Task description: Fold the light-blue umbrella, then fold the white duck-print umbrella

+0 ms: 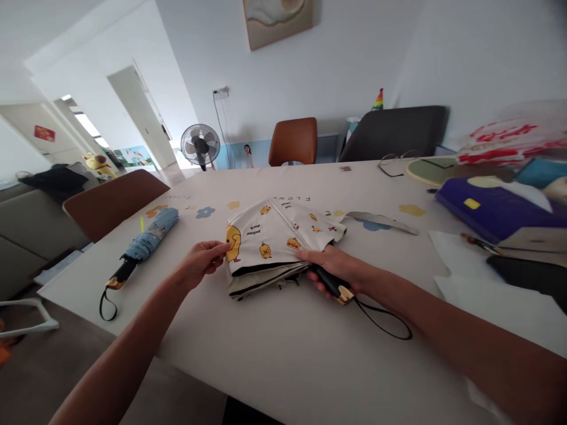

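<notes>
A cream folding umbrella (274, 236) with yellow ducks printed on it lies on the table, its canopy loose and its panels spread in flat folds. My left hand (208, 257) pinches the canopy's left edge between thumb and fingers. At the other side, my right hand (334, 267) is wrapped round the top of the black handle, the thumb pressed on the fabric. A black wrist loop hangs from the gold-coloured handle end. The closing strap (381, 221) stretches out to the right, away from both hands.
A rolled blue umbrella (153, 236) lies at the left of the white table (248, 354). On the right are a purple pack (491, 206), papers (505, 307), eyeglasses (396, 165) and a plastic bag (509, 139). Chairs (293, 141) and a fan (200, 144) stand beyond.
</notes>
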The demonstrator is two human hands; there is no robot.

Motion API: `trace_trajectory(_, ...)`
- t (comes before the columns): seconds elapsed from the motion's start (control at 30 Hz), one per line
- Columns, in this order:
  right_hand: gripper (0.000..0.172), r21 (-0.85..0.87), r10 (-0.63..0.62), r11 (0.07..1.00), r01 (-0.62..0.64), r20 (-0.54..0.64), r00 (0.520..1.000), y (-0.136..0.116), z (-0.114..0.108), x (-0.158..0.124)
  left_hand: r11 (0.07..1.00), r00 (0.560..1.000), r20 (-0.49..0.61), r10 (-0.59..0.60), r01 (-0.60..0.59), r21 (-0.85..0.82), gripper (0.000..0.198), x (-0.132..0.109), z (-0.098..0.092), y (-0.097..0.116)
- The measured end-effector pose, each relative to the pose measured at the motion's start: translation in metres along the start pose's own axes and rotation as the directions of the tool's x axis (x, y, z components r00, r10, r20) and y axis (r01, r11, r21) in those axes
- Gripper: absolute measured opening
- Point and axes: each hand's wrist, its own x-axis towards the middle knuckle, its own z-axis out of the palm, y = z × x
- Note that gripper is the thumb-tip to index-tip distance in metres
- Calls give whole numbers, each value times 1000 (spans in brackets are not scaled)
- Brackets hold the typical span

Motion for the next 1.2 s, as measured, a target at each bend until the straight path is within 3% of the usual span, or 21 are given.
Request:
trace_trajectory(0.07,37,6,8,1000,-8,-2,1000,-2,1,-2,977,982,-139,128,-101,186,29,-2,6,5)
trace_trajectory(0.13,37,-8,33,999,-33,1,999,-5,1,-3,871,896,-198,399,-302,388,19,-5,19,15)
trace_trajectory(0.17,38,-18,45,999,-45,0,999,-5,1,-3,778,834,-144,533,-416,472,16,-7,28,20)
trace_trajectory(0.23,38,-35,47,998,-48,-6,999,-6,2,-3,541,705,122,699,-633,554,26,-9,48,32)
trace_trajectory(0.3,37,-68,31,997,-32,-22,999,-5,3,-3,325,584,394,709,-768,553,40,-6,68,42)
trace_trajectory(0.37,36,-126,0,992,-6,-41,999,-3,6,-4,203,527,509,681,-803,560,46,3,85,51)
trace_trajectory(0.43,37,-214,-43,976,34,-38,998,-1,10,-7,185,550,492,675,-771,609,45,16,96,62)
trace_trajectory(0.53,40,-362,-145,923,129,-18,989,2,17,-10,254,649,427,630,-691,676,42,36,109,85)
trace_trajectory(0.6,45,-451,-172,881,144,-21,985,4,22,-12,274,695,485,531,-682,678,45,44,122,101)
trace_trajectory(0.67,48,-513,-152,852,109,-43,987,4,26,-12,249,696,609,380,-711,658,54,49,139,113)
trace_trajectory(0.73,48,-552,-124,831,61,-78,989,2,29,-13,168,663,703,257,-747,643,65,51,159,118)
trace_trajectory(0.8,48,-582,-92,813,11,-110,990,0,32,-14,52,654,726,214,-750,660,69,55,180,117)
trace_trajectory(0.87,49,-603,-87,798,-5,-122,989,-2,34,-15,-28,676,692,255,-710,704,59,61,196,113)
trace_trajectory(0.93,47,-597,-98,802,3,-128,987,-2,36,-17,26,712,630,311,-669,743,39,69,203,111)
trace_trajectory(1.03,38,-545,-153,837,55,-136,979,0,37,-17,206,752,576,321,-649,732,10,79,198,116)
trace_trajectory(1.13,31,-522,-210,845,115,-127,969,3,36,-17,284,756,563,335,-650,705,8,79,180,129)
trace_trajectory(1.2,30,-540,-230,831,135,-113,967,3,35,-17,370,734,537,417,-676,637,12,72,164,138)
